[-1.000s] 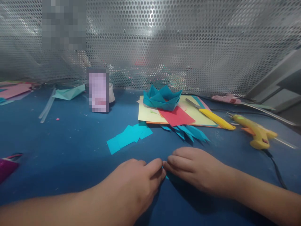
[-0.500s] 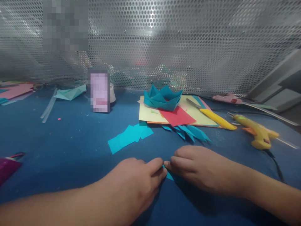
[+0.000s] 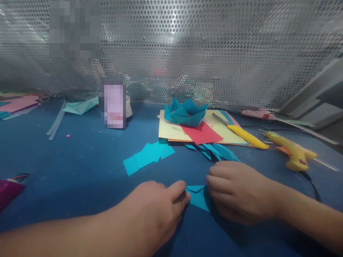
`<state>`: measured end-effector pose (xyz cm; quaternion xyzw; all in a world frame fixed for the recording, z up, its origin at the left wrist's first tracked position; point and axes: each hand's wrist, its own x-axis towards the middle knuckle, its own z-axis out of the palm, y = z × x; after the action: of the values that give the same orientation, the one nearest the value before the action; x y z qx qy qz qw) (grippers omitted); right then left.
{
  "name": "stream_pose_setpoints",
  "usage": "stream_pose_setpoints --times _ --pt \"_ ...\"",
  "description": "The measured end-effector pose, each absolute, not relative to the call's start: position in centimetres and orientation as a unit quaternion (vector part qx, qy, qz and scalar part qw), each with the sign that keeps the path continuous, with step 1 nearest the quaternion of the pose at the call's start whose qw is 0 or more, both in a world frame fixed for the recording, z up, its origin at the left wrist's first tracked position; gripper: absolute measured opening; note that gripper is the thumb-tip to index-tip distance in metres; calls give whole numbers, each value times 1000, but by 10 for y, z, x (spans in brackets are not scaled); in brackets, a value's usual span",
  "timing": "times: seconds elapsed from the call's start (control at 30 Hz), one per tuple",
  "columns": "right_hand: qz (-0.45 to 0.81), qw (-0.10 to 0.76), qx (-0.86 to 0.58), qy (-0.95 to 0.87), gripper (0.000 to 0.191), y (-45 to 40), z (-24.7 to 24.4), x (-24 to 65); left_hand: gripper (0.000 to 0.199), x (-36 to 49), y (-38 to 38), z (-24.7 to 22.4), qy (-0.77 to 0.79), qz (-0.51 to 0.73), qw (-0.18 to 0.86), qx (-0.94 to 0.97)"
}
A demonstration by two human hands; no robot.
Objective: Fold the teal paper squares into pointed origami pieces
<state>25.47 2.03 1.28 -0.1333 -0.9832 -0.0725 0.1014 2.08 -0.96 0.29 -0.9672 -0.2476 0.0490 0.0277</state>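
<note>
A small blue paper piece lies on the table with a folded flap along its far edge. My left hand pinches its left end, thumb and fingers pressed together. At the right end, my right hand is closed with curled fingers over the paper, and its fingertips are partly hidden. Beyond my hands lie overlapping blue paper rectangles and several folded blue paper points. A blue folded-paper bowl shape with pointed edges sits on a stack of coloured sheets.
On the stack are a red sheet and a yellow utility knife. A yellow glue gun with a cord lies to the right. Behind, a perforated metal panel stands upright. A pixelated phone-like object is back left.
My right hand has slid right along the blue paper, uncovering its folded flap. My left hand stays nearly in place at the left end.
</note>
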Motion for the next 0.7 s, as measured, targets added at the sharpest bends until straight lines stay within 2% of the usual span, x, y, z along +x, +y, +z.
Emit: stream_pose_setpoints --times 0.1,0.2,0.3,0.33,0.43,0.6,0.7 --pt "-55 172 -183 -966 28 20 8 253 36 24 -10 8 -256 77 24 -963" --pt "38 154 -218 -963 20 22 6 250 33 28 -10 14 -258 109 11 -960" --pt "112 127 -228 -959 29 25 4 248 34 30 -9 17 -272 130 -5 -953" --pt "125 120 -234 -957 27 26 3 248 34 30 -9 16 -275 126 -5 -953" --pt "120 119 -219 -961 14 28 0 249 33 29 -9 14 -277 99 -10 -956" --pt "124 147 -199 -961 27 29 -1 251 39 24 -5 12 -270 93 -17 -958" --pt "164 152 -238 -945 22 28 3 251 34 23 -3 12 -266 85 -26 -960"
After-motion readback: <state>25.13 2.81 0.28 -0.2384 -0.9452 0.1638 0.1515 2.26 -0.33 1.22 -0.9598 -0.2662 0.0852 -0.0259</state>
